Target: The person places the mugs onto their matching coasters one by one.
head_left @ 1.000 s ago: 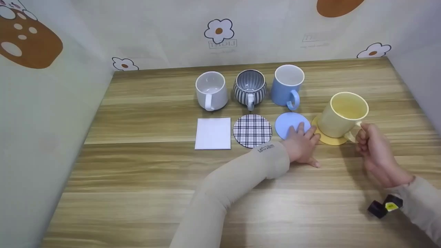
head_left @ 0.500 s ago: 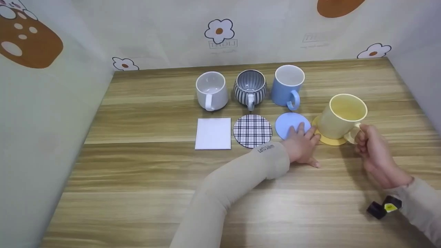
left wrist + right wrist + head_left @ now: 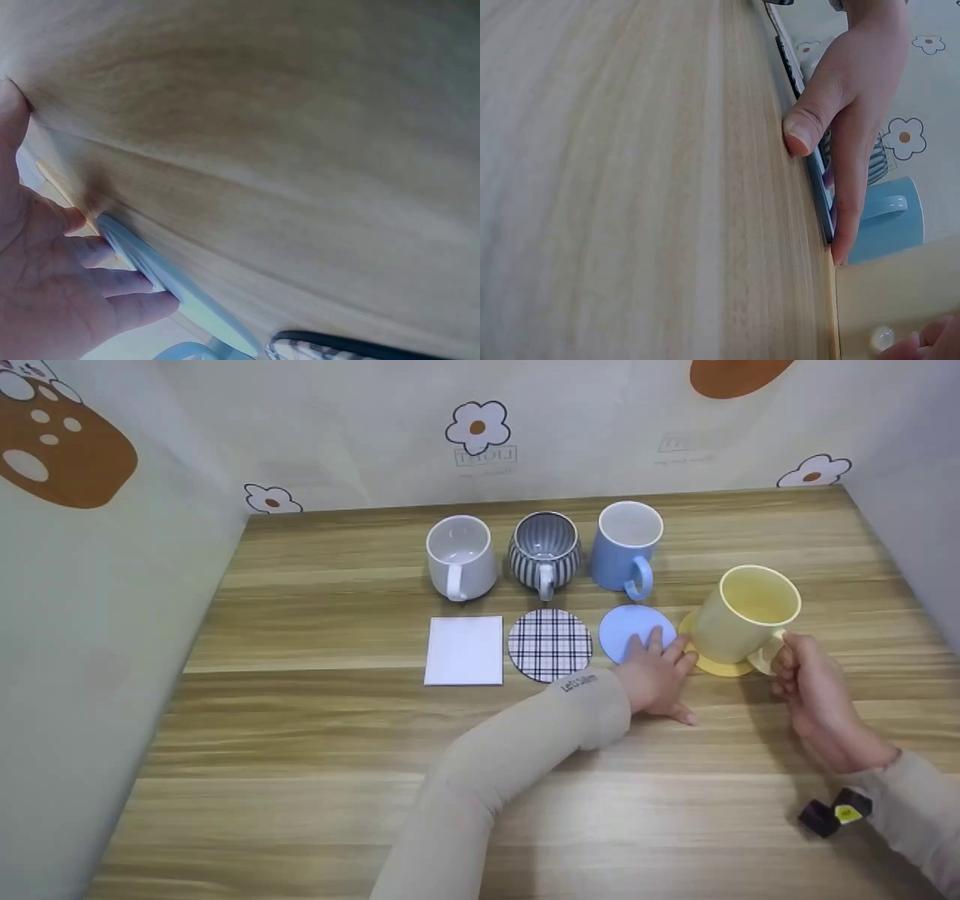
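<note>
My left hand (image 3: 658,679) lies with its fingers spread, the fingertips over the round blue coaster (image 3: 626,631) and at the left edge of the round yellow coaster (image 3: 724,667). In the left wrist view the fingers of that hand (image 3: 64,285) look straight against the blue coaster (image 3: 180,289). A yellow mug (image 3: 739,626) stands on the yellow coaster, hiding most of it. My right hand (image 3: 817,697) grips the mug's handle with curled fingers. The right wrist view has the yellow mug (image 3: 900,289) at its lower right, beside part of my right hand (image 3: 934,341).
Behind the coasters stand a white mug (image 3: 469,574), a grey striped mug (image 3: 525,566) and a blue mug (image 3: 611,562). A white square coaster (image 3: 463,651) and a round plaid coaster (image 3: 550,645) lie to the left. A flowered sheet (image 3: 360,442) hangs along the table's back edge.
The yellow mug has moved slightly left and down on its coaster, with my right hand on its handle throughout. My left hand has stayed in place.
</note>
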